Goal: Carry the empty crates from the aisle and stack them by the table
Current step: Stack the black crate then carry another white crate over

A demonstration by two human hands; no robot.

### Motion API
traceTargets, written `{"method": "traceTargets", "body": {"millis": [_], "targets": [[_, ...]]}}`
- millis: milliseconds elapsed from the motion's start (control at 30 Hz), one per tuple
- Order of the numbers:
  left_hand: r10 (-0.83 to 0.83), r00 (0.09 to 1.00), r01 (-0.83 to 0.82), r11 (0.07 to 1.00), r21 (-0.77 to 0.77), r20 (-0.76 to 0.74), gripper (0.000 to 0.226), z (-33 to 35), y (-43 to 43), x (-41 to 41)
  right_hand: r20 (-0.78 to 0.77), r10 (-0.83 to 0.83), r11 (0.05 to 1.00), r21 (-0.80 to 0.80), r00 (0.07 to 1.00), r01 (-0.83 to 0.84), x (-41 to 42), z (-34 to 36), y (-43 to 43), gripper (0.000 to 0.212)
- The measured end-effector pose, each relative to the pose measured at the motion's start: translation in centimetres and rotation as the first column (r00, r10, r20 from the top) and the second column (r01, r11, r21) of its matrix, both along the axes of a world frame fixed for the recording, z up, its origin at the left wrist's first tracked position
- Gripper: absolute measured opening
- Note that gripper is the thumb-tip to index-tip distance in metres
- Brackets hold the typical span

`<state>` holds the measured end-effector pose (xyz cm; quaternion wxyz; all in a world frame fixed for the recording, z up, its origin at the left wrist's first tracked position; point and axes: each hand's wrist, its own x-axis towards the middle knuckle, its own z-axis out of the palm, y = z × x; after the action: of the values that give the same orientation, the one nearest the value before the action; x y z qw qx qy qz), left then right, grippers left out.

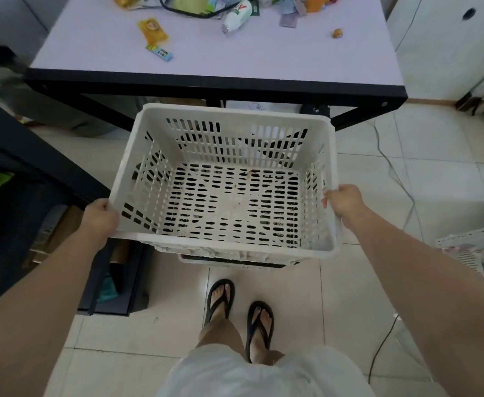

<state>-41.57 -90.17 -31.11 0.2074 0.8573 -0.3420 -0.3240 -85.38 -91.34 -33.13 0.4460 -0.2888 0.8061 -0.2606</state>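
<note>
we grip a crate [229,196], left hand [100,222] and right hand [345,202] on its rim, above a lower crate [235,263] by the table [235,61]; not yet stacked, we judge.

I'm looking at the table [235,61] — a white bottle [238,15] is lying sideways on it, yellow packet [152,30] sitting nearby.

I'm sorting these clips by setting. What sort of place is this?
Likely a small shop's back room or storeroom: tiled floor, a table strewn with snack packets and a bottle, and a white slotted crate.
</note>
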Motion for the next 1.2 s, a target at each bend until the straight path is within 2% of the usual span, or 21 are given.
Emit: {"method": "traceTargets", "body": {"millis": [233, 333, 433, 600, 733, 867, 1000, 1067, 1133, 1200], "targets": [[-0.013, 0.997, 0.01, 0.999, -0.038, -0.074, 0.04, -0.2, 0.0, 0.0, -0.03, -0.018, 1.0, -0.017, 0.999, 0.017, 0.1, 0.0, -0.5, 0.029], [-0.025, 0.997, 0.022, 0.999, -0.039, -0.07, 0.04, 0.0, -0.3, 0.0, -0.051, -0.031, 0.999, -0.02, 0.998, 0.03, 0.1, -0.1, -0.9, 0.025], [-0.032, 0.996, 0.031, 0.999, -0.005, -0.084, 0.041, -0.1, -0.6, 0.4, -0.023, -0.108, 0.993, -0.047, 0.994, 0.107, 0.3, -0.5, -1.2, 0.01], [-0.03, 0.988, 0.033, 0.999, 0.019, -0.149, 0.038, -0.8, -0.4, 0.7, -0.056, -0.102, 0.991, -0.091, 0.993, 0.096, -0.2, 0.2, -1.7, 0.011], [-0.034, 0.986, 0.036, 0.999, 0.004, -0.164, 0.037, -1.1, -0.2, -0.2, -0.01, -0.056, 0.998, -0.002, 0.998, 0.056, -1.6, 1.3, -2.1, 0.023], [-0.034, 0.992, 0.034, 0.999, -0.003, -0.124, 0.04, -0.7, -0.4, -0.6, -0.027, -0.008, 0.999, 0.039, 1.0, 0.009, -1.9, 1.8, -1.8, 0.019], [-0.105, 0.987, 0.113, 0.991, 0.07, -0.119, 0.046, -1.1, 0.4, -0.5, -0.14, 0.032, 0.998, 0.055, 0.99, -0.025, -1.5, 0.7, -0.2, 0.01], [-0.113, 0.978, 0.13, 0.987, 0.089, -0.178, 0.051, -1.3, 0.8, -0.6, -0.24, 0.061, 0.997, 0.069, 0.969, -0.045, -1.6, 0.2, 0.6, 0.024], [-0.099, 0.971, 0.115, 0.991, 0.062, -0.217, 0.055, -1.4, 0.9, -0.5, -0.325, 0.109, 0.993, 0.083, 0.939, -0.087, -1.6, 0.1, 1.3, 0.026], [-0.119, 0.98, 0.127, 0.991, 0.041, -0.158, 0.056, -1.3, 0.9, -0.3, -0.36, 0.125, 0.991, 0.081, 0.925, -0.102, -1.3, 0.1, 1.7, 0.026]]}}
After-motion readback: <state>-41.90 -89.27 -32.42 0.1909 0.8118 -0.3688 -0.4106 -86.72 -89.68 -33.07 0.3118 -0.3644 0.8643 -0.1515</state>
